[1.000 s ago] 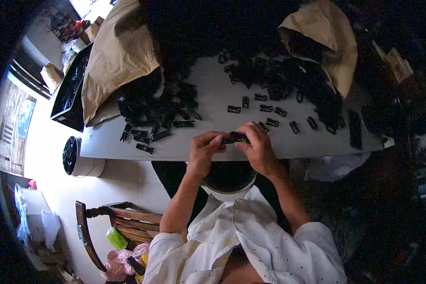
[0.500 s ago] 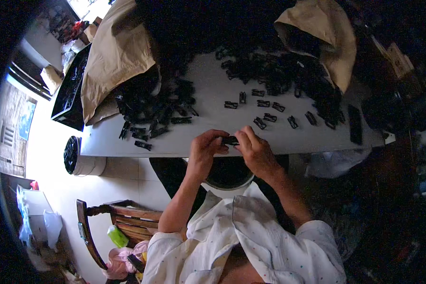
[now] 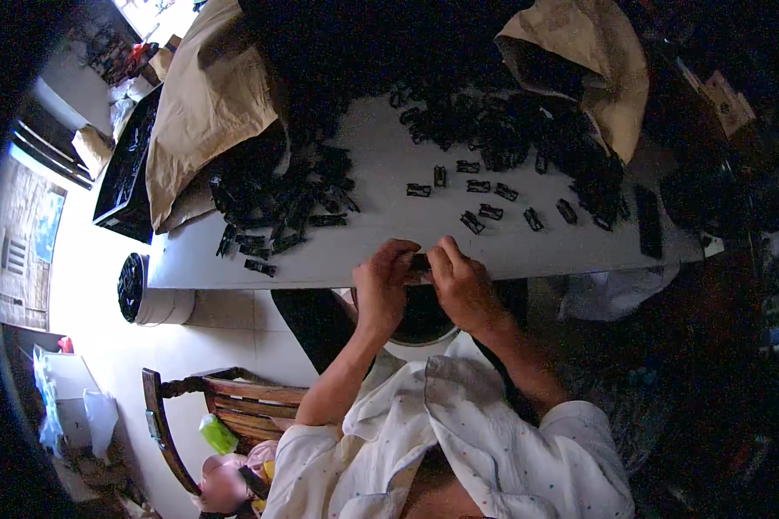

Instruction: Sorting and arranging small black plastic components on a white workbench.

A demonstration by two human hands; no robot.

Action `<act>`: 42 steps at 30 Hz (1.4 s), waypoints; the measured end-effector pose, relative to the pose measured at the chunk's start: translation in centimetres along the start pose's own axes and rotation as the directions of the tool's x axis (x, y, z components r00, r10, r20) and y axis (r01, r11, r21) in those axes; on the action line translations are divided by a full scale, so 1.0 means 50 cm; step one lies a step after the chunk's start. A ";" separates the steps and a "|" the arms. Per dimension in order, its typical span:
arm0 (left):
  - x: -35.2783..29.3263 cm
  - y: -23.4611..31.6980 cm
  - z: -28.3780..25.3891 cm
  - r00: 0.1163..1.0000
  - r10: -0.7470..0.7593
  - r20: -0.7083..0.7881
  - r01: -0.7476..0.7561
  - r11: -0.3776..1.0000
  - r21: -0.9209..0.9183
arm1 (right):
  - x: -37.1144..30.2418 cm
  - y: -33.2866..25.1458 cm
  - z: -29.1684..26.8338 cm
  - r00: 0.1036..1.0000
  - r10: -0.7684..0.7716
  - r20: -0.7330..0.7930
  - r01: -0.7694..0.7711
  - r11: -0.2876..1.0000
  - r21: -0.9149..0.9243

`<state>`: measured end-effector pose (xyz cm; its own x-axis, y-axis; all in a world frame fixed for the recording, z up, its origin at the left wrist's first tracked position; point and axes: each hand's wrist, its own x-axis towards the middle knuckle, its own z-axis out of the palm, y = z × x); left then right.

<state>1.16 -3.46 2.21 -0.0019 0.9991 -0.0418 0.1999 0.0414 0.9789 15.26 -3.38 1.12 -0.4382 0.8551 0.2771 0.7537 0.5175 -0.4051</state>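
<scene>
Over the table's near edge, my left hand (image 3: 383,284) and my right hand (image 3: 461,284) meet at a small black plastic piece (image 3: 419,261). Fingers of both hands pinch it from either side and cover most of it, so its details are hidden. Several short black plastic clips (image 3: 479,186) lie scattered on the white tabletop beyond my hands. Longer black plastic pieces (image 3: 303,208) form a heap to the left. A larger dark heap of black parts (image 3: 493,130) spreads at the far right.
Brown paper bags stand open at the left (image 3: 212,112) and right (image 3: 619,78) of the table (image 3: 346,275). A black crate (image 3: 117,221) and a white bucket (image 3: 166,304) are at the left. Below my hands is a round container (image 3: 424,340). A wooden chair (image 3: 251,400) stands lower left.
My left hand has turned more upright, its fingers closing further over the black piece. Both hands still hold the piece at nearly the same spot. The view has shifted slightly.
</scene>
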 end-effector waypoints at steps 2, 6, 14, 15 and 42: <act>0.000 0.001 0.004 0.999 0.029 0.014 -0.030 0.997 0.075 | -0.005 0.001 0.001 0.995 0.007 -0.099 0.002 0.996 0.088; -0.013 -0.042 0.011 0.995 0.092 0.023 -0.091 0.995 -0.051 | -0.014 0.006 0.008 0.998 0.045 -0.047 -0.036 0.984 0.173; -0.069 -0.035 -0.002 0.999 0.037 0.017 -0.026 0.892 -0.452 | -0.043 0.017 0.023 0.906 0.287 0.311 -0.414 0.449 0.792; -0.074 -0.037 -0.002 0.999 -0.022 0.028 0.033 0.882 -0.470 | -0.047 0.015 0.022 0.906 0.286 0.313 -0.415 0.447 0.792; 0.115 -0.132 -0.171 0.801 0.596 -0.057 -0.177 0.326 0.929 | -0.099 0.350 -0.174 0.702 0.497 -0.511 -0.630 0.767 -0.119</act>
<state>-8.54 2.05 -2.79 0.0621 0.8251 0.5616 0.9755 -0.1692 0.1408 34.85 1.16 0.23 0.3170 0.8412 0.4381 0.9129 -0.1453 -0.3814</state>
